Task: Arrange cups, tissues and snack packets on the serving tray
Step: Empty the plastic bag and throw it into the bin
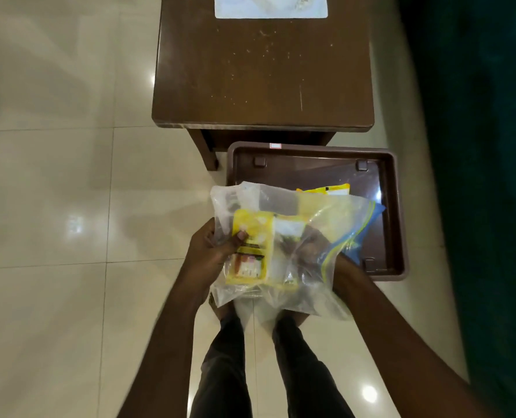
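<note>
I hold a clear zip plastic bag (pixel 283 206) above the floor in front of my legs. Inside it are yellow snack packets (pixel 252 245). My left hand (pixel 213 251) grips the bag's left edge, thumb on a yellow packet. My right hand (pixel 312 247) is inside or behind the bag, seen through the plastic, closed on its contents. A brown serving tray (pixel 396 206) lies on the floor just beyond the bag. A yellow packet (pixel 332 189) and a blue packet (pixel 377 211) show behind the bag, over the tray. No cups or tissues are visible.
A dark wooden table (pixel 262 76) stands beyond the tray, with a white mat (pixel 270 7) at its far end. Glossy cream floor tiles (pixel 69 206) stretch to the left. A dark green surface (pixel 485 146) runs along the right. My legs (pixel 268 372) are below the bag.
</note>
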